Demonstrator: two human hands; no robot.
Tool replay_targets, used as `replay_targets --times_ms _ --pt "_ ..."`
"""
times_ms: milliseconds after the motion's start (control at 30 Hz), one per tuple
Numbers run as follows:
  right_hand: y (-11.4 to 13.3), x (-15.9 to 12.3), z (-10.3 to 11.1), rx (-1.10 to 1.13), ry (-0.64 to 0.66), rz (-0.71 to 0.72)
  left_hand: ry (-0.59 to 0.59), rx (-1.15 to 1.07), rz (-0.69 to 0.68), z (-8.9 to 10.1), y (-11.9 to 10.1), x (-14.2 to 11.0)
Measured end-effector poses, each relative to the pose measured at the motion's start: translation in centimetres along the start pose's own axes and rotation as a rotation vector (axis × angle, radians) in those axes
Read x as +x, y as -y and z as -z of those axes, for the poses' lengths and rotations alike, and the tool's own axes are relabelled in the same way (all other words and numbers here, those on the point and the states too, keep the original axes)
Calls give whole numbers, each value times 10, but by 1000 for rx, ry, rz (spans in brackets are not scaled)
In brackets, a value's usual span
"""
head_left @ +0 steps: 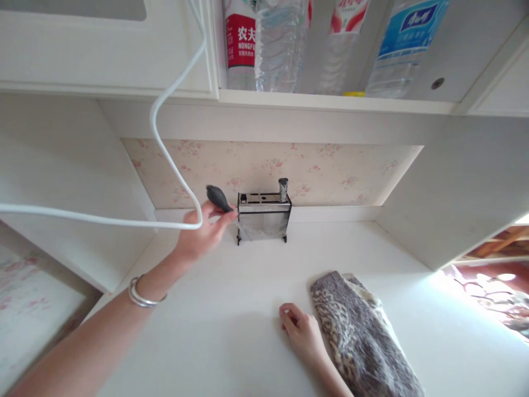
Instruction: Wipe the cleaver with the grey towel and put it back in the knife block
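My left hand [202, 234], with a silver bangle on its wrist, is closed around a black-handled knife [218, 198]. The handle points up and to the left; its blade is faint and blurred beside the rack. Just to the right stands a knife rack [264, 218] with black edges, a slotted metal top and a clear front. Another dark-and-silver handle [283, 189] sticks up from the rack's right end. My right hand [303, 333] rests on the white counter with its fingers curled, nothing visible in them. Beside it lies a folded grey-brown patterned cloth [355, 331].
A white cable [169, 149] hangs across the left side in front of the cabinet. Overhead, a shelf [330, 103] holds several water bottles [279, 49]. White side panels [454, 187] flank the counter [231, 309], and floral wallpaper [330, 171] covers the back wall.
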State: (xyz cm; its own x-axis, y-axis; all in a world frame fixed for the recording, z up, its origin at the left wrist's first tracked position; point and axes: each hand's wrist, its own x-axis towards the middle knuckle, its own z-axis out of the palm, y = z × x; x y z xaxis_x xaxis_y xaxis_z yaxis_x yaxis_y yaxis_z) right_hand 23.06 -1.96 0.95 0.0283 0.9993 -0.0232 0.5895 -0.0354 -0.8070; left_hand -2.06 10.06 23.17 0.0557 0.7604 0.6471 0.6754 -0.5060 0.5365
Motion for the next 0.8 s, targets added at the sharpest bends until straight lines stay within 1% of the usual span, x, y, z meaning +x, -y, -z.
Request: replay_targets --times_ms 67,133,200,267,367,533,700,800 --pt "1 0 0 -17 -9 7 -164 -123 45 -2 -1 27" --pt "1 0 0 -31 -21 16 -293 -219 51 -6 1 50" --pt "1 1 -1 -42 -24 25 -373 -260 52 -12 4 71" --pt "0 2 -1 -51 -20 34 -403 -265 69 -20 7 87" --pt "-4 3 -3 -64 -23 47 -377 -224 76 -34 10 104" --pt "-6 4 -5 -65 -42 45 -303 -154 29 -54 9 124" --pt "-6 6 -5 -67 -52 17 -271 -33 0 -60 7 149" --pt "-7 7 -6 -72 -66 13 -199 0 -41 -61 -1 159"
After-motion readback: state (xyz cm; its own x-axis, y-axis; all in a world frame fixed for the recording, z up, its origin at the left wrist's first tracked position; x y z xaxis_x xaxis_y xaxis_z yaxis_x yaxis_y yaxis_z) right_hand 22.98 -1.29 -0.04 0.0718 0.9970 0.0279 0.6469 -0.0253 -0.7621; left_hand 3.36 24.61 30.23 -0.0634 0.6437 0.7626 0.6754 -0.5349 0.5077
